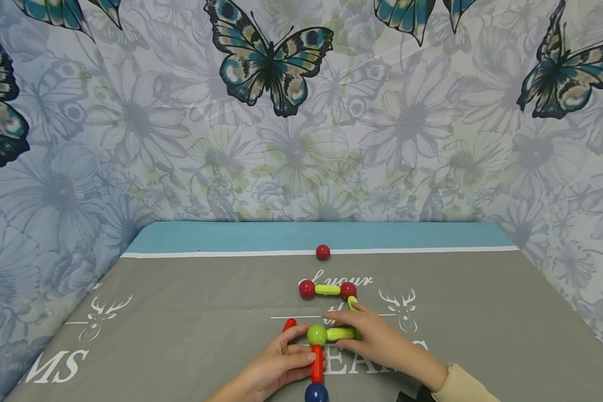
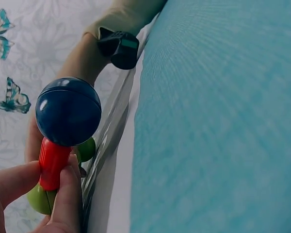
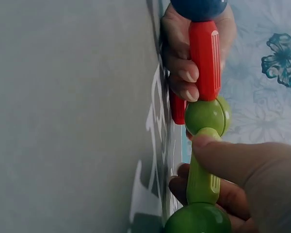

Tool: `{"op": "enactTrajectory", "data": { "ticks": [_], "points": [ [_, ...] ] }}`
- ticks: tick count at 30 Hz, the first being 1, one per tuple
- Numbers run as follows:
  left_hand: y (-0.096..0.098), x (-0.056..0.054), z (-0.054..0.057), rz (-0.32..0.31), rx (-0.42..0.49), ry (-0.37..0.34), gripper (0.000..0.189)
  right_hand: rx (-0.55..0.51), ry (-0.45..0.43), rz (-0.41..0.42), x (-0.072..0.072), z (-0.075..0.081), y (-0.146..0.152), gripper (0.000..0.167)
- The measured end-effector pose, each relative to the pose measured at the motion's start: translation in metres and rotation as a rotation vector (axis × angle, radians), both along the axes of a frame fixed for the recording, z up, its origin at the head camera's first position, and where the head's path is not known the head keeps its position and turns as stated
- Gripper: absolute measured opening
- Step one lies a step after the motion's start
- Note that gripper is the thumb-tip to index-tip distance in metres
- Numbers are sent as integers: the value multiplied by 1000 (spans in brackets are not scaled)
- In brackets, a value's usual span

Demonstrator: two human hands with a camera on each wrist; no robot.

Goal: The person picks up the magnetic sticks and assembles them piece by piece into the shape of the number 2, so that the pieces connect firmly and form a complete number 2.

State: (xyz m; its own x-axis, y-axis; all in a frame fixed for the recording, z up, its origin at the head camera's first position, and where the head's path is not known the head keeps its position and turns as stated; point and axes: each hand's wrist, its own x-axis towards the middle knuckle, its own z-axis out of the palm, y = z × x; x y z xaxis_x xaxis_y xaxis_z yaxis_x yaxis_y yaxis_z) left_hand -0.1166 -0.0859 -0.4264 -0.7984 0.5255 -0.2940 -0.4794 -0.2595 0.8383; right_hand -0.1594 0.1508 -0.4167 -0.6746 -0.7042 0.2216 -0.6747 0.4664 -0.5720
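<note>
My left hand [image 1: 276, 363] pinches a red rod [image 1: 317, 365] between thumb and fingers. A blue ball [image 2: 68, 111] sits on the rod's near end, and a light green ball [image 1: 317, 335] is on its other end. From that green ball a yellow-green rod [image 3: 201, 179] runs to the right, gripped by the thumb and fingers of my right hand [image 1: 379, 338]. At that rod's far end is a darker green ball [image 3: 199, 221], mostly covered by the right hand in the head view. Another red rod [image 1: 289, 324] shows just beyond the left fingers.
Beyond the hands, a yellow-green rod [image 1: 328, 290] joins two red balls [image 1: 307, 289], with another yellow-green rod [image 1: 352, 301] at the right ball. Farther back lies a single red ball [image 1: 323, 252]. A grey printed cloth [image 1: 181, 324] covers the table, with a blue band [image 1: 231, 237] along the back.
</note>
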Motion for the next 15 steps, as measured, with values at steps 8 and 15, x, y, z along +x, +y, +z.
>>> {"op": "enactTrajectory", "data": {
  "ticks": [8,15],
  "points": [
    [3,-1,0,37,-27,-17,59,-56,21,44,-4,-6,0,43],
    [4,-1,2,60,-81,-29,62,-59,2,4,-3,-8,1,44]
  ]
}}
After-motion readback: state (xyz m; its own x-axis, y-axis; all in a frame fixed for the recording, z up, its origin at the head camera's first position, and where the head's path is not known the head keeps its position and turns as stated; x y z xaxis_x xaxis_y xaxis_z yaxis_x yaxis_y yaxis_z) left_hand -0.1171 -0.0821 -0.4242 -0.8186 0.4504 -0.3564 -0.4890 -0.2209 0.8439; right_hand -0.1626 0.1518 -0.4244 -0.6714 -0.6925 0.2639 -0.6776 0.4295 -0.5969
